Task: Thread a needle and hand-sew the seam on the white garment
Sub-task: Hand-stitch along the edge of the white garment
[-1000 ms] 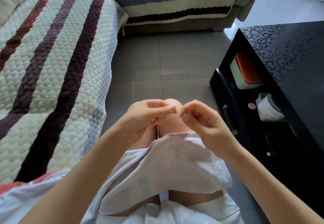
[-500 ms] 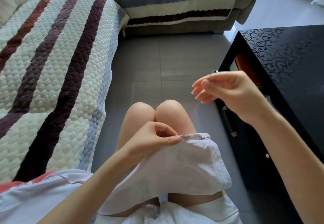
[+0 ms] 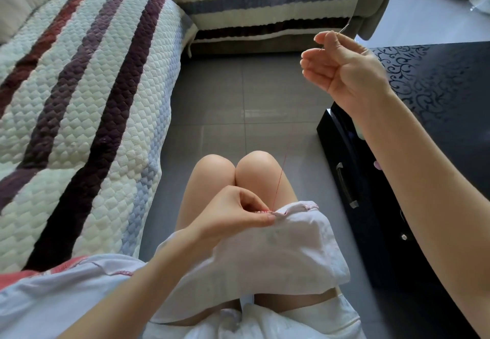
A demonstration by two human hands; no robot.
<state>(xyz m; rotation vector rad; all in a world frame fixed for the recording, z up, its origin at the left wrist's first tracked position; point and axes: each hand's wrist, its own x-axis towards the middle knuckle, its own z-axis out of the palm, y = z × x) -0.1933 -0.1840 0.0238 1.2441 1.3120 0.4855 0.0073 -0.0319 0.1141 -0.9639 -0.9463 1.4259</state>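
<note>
Head camera: the right hand (image 3: 342, 65) pinches a thin steel needle (image 3: 342, 30) between thumb and forefinger. The other fingers are loosely curled, and the needle is tilted with its upper end poking past the fingertips. A fine red thread (image 3: 279, 179), visible only in its lower stretch, runs down to the folded edge of the thin white fabric garment (image 3: 278, 253) draped over the person's lap.

The left hand (image 3: 238, 219) grasps that edge, pinching the cloth right where the thread comes out, beside a short row of pink stitches (image 3: 305, 206).

The right hand is raised well above the garment and to its right. Bare knees (image 3: 238, 166) show just beyond it, a glossy black cabinet (image 3: 437, 94) stands to its right and a quilted striped sofa cover (image 3: 79, 100) lies to its left.

The cloth looks light and limp, so it will probably bunch unless held close to the stitch. Hard pulling could pucker the seam or snap the thread. The slick needle is best gripped mid-shaft, clear of the point.
</note>
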